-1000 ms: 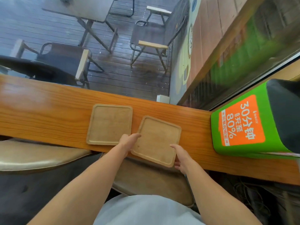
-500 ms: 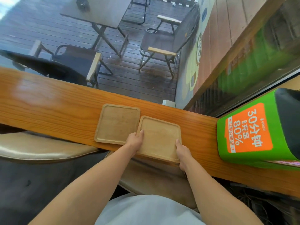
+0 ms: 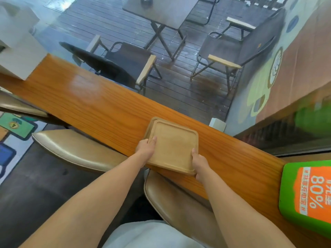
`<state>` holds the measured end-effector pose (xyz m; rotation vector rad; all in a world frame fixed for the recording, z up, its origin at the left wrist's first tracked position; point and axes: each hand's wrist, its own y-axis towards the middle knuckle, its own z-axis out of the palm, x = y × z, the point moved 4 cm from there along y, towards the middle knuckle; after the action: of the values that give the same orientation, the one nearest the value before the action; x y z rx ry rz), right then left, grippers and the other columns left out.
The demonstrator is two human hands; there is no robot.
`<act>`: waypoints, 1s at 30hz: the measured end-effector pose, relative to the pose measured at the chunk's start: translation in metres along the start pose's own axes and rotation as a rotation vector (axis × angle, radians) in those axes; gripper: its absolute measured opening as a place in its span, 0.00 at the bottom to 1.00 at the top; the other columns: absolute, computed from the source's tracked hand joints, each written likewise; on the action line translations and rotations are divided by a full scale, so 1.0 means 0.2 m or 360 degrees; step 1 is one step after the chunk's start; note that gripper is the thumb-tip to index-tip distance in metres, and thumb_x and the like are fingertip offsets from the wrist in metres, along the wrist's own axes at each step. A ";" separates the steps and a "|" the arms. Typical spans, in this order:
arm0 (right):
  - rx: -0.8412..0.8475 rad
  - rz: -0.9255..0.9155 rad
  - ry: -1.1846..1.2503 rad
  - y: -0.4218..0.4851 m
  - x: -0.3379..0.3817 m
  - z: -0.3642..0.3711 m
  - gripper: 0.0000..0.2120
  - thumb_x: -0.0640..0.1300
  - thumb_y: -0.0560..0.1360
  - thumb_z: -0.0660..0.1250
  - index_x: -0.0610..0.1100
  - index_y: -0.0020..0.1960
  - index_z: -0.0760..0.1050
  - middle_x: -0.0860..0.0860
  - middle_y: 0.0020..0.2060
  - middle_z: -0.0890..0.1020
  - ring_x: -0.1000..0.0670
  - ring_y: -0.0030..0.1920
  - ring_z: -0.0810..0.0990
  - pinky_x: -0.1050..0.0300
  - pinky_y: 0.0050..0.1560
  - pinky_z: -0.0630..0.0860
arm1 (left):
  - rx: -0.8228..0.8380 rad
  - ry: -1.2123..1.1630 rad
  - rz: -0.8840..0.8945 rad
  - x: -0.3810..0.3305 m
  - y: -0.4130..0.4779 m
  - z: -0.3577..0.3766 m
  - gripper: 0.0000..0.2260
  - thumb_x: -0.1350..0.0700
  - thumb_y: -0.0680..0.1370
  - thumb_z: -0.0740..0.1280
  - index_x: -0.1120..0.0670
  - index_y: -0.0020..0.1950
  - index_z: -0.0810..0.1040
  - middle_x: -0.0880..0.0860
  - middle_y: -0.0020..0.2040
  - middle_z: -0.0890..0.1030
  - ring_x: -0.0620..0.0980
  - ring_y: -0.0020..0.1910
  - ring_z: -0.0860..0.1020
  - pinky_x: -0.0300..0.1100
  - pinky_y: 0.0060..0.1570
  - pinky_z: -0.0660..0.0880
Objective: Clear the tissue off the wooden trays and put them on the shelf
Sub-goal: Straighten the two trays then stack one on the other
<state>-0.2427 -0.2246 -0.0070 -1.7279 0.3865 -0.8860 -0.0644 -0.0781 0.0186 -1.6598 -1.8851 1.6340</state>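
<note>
Two square wooden trays lie stacked on the wooden counter. The top tray covers nearly all of the bottom tray, of which only a thin strip shows at the left and far edges. My left hand grips the stack's left edge, thumb on the top tray. My right hand holds the near right corner. No tissue is in sight on the trays.
A green and orange charging station stands on the counter at the right. Tan padded stools sit under the counter's near edge. A window behind the counter shows outdoor chairs and a table. A white box is at far left.
The right tray has been slid left and now lies on top of the left tray. Both hands moved with it and stay on its edges.
</note>
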 end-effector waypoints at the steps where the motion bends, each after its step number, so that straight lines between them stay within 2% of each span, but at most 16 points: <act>1: 0.0003 -0.0005 -0.0007 0.02 0.02 0.02 0.29 0.60 0.81 0.53 0.41 0.73 0.65 0.46 0.67 0.74 0.44 0.59 0.73 0.50 0.56 0.67 | 0.0005 -0.0022 0.0000 -0.01 0.02 -0.02 0.30 0.38 0.81 0.58 0.59 0.74 0.70 0.59 0.70 0.75 0.61 0.68 0.73 0.56 0.69 0.70; 4: 0.0005 -0.0010 -0.0022 0.08 0.05 0.05 0.28 0.59 0.82 0.53 0.41 0.73 0.67 0.45 0.66 0.76 0.43 0.62 0.75 0.46 0.64 0.72 | 0.0023 -0.0019 0.0066 -0.02 0.08 -0.05 0.27 0.38 0.81 0.59 0.58 0.68 0.76 0.58 0.63 0.80 0.59 0.62 0.77 0.56 0.65 0.74; 6: 0.0001 0.0025 -0.0039 0.11 0.05 0.06 0.27 0.59 0.82 0.54 0.41 0.72 0.68 0.45 0.65 0.77 0.41 0.62 0.75 0.42 0.66 0.72 | 0.0041 -0.0016 0.0100 -0.03 0.12 -0.06 0.25 0.38 0.81 0.59 0.57 0.64 0.78 0.57 0.60 0.81 0.58 0.59 0.79 0.56 0.63 0.75; 10: -0.0031 0.0111 -0.0070 0.15 0.04 0.07 0.26 0.58 0.82 0.54 0.42 0.71 0.69 0.46 0.64 0.77 0.41 0.61 0.74 0.40 0.64 0.72 | 0.0059 0.0135 0.0095 -0.05 0.19 -0.06 0.29 0.36 0.80 0.59 0.57 0.70 0.75 0.57 0.65 0.79 0.58 0.62 0.77 0.55 0.64 0.74; 15: -0.0080 0.0153 -0.0095 0.20 0.04 0.07 0.25 0.57 0.82 0.53 0.42 0.72 0.68 0.46 0.63 0.76 0.41 0.61 0.74 0.41 0.63 0.72 | 0.0154 0.0272 0.0074 -0.04 0.25 -0.05 0.32 0.34 0.79 0.59 0.57 0.72 0.73 0.57 0.66 0.79 0.58 0.61 0.78 0.54 0.63 0.75; 18: -0.0107 0.0157 -0.0146 0.22 0.07 0.08 0.27 0.57 0.82 0.53 0.42 0.74 0.65 0.45 0.69 0.73 0.39 0.67 0.71 0.40 0.67 0.69 | 0.0193 0.0371 0.0032 -0.01 0.30 -0.06 0.31 0.35 0.79 0.60 0.58 0.69 0.75 0.58 0.63 0.80 0.59 0.60 0.79 0.55 0.62 0.76; 21: -0.0134 0.0154 -0.0221 0.22 0.09 0.10 0.29 0.58 0.82 0.53 0.42 0.76 0.62 0.45 0.72 0.70 0.39 0.69 0.69 0.40 0.67 0.68 | 0.0200 0.0473 0.0029 0.01 0.33 -0.07 0.28 0.36 0.80 0.59 0.60 0.60 0.79 0.59 0.56 0.83 0.59 0.53 0.80 0.56 0.57 0.78; 24: -0.0159 0.0094 -0.0295 0.23 0.10 0.10 0.29 0.58 0.82 0.53 0.42 0.75 0.62 0.45 0.71 0.71 0.39 0.68 0.70 0.40 0.67 0.69 | 0.0188 0.0557 -0.0001 0.02 0.35 -0.07 0.28 0.37 0.81 0.58 0.60 0.64 0.76 0.59 0.59 0.81 0.58 0.55 0.79 0.52 0.54 0.78; 26: -0.0190 0.0020 -0.0477 0.23 0.12 0.11 0.28 0.58 0.82 0.51 0.41 0.73 0.66 0.44 0.68 0.73 0.40 0.65 0.72 0.40 0.65 0.72 | 0.0146 0.0611 -0.0012 0.02 0.35 -0.07 0.27 0.38 0.81 0.58 0.60 0.65 0.75 0.59 0.60 0.79 0.57 0.54 0.77 0.49 0.50 0.75; 30: -0.0277 -0.0138 -0.0983 0.21 0.16 0.12 0.28 0.59 0.82 0.49 0.40 0.68 0.71 0.42 0.62 0.77 0.40 0.60 0.75 0.41 0.59 0.76 | -0.0003 0.0601 -0.0040 0.02 0.36 -0.10 0.24 0.40 0.82 0.59 0.59 0.65 0.72 0.59 0.60 0.78 0.59 0.55 0.76 0.50 0.51 0.74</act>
<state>-0.1959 -0.2443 -0.0369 -2.0854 -0.0262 -0.3465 -0.0073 -0.0764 -0.0308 -1.7849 -1.7098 1.2023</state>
